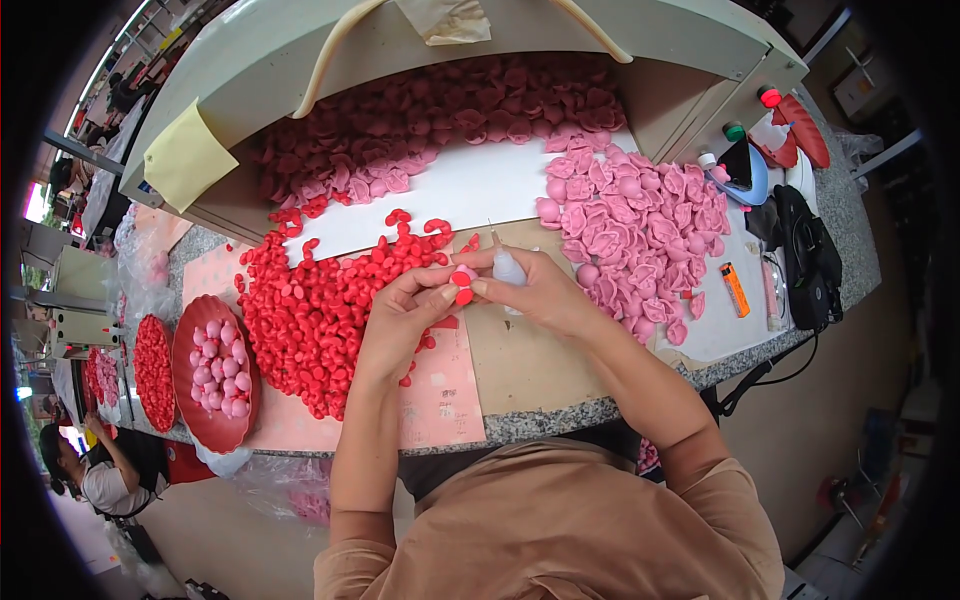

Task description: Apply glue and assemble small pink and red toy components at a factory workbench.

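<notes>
In front of my body, at the middle of the bench, both hands meet. My left hand is closed, thumb and fingers pinching a small red rounded piece with a bit of pink at its top. My right hand is closed around a small translucent squeeze bottle, its thin needle tip pointing up and away. The right thumb also reaches the red piece. A big heap of small red pieces lies left of and beneath my left hand. Pink petal-shaped pieces and balls are piled to the right.
Darker pink pieces fill the hooded cabinet at the back. At left sits a red dish of pink balls. An orange box and a black bag lie at right. Another person works far left.
</notes>
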Available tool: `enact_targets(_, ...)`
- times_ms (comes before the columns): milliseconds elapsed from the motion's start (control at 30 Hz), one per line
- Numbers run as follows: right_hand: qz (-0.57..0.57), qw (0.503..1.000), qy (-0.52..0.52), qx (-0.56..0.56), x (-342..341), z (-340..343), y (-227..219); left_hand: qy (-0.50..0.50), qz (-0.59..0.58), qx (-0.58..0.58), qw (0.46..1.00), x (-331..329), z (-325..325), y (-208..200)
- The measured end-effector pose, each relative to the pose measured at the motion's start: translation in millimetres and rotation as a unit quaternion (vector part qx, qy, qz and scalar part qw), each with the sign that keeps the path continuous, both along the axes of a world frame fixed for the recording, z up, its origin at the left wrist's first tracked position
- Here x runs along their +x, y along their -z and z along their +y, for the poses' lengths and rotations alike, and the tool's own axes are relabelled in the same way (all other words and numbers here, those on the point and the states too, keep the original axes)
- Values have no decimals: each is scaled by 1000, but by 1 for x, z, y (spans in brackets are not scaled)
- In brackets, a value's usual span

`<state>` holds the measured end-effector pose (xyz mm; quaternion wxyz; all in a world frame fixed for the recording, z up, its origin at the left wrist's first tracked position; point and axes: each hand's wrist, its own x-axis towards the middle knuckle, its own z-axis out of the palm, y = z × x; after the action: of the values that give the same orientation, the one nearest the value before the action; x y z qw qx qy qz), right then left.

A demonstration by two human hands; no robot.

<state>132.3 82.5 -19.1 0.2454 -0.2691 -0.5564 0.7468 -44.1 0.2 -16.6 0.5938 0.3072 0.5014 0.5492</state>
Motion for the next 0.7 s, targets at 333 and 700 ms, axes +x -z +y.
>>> enact_targets(333,-10,1000,-1,8,0,1,0,-4,0,-6,1000,0,-1,-1)
enact_targets(700,-2,1000,3,-5,-1,0,1,-2,-3,-10,1000,-1,-1,-2)
